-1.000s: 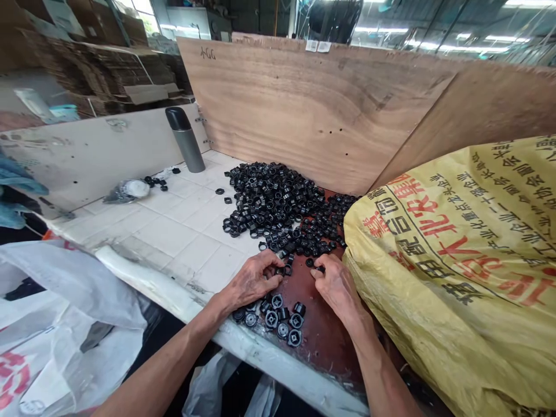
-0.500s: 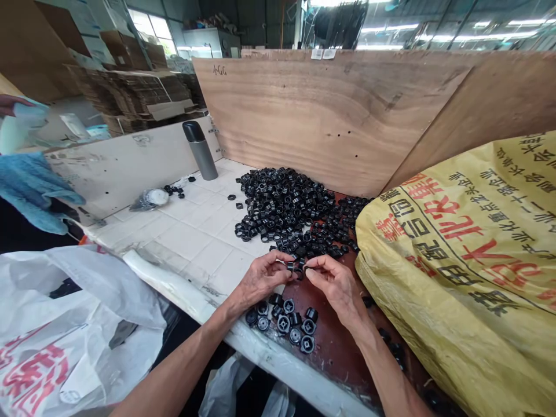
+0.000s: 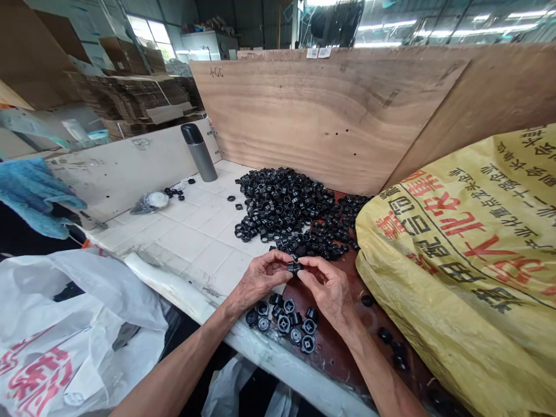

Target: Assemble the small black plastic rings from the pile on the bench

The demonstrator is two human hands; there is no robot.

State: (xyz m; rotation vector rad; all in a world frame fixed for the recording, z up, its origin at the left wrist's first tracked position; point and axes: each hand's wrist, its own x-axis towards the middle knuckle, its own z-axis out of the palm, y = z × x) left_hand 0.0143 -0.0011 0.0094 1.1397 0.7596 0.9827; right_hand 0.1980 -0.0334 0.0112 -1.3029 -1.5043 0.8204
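Observation:
In front of the pile, my left hand (image 3: pixel 266 277) pinches a small black plastic cap (image 3: pixel 294 267) between thumb and fingertips. My right hand (image 3: pixel 326 285) grips the same piece from the other side, its thumb and forefinger closed at the cap's right edge. Fingers partly cover the piece, so I cannot tell whether a ring is fitted on it. Just beyond my fingertips spreads a large heap of black plastic rings (image 3: pixel 282 202). Nearer to me, below my wrists, lie several round black caps (image 3: pixel 284 324), some showing a cross-shaped inside.
A yellow woven sack (image 3: pixel 434 260) bulges along the right side. Wooden boards (image 3: pixel 321 116) wall the back. A grey flask (image 3: pixel 202 156) stands at the left rear, near a small plastic bag (image 3: pixel 151 200). A white bag (image 3: pixel 78 324) and a blue cloth (image 3: pixel 39 194) are at left.
My right hand has moved slightly left, bringing its fingertips against the piece in my left hand. At the far left, another person's hand has gone out of view.

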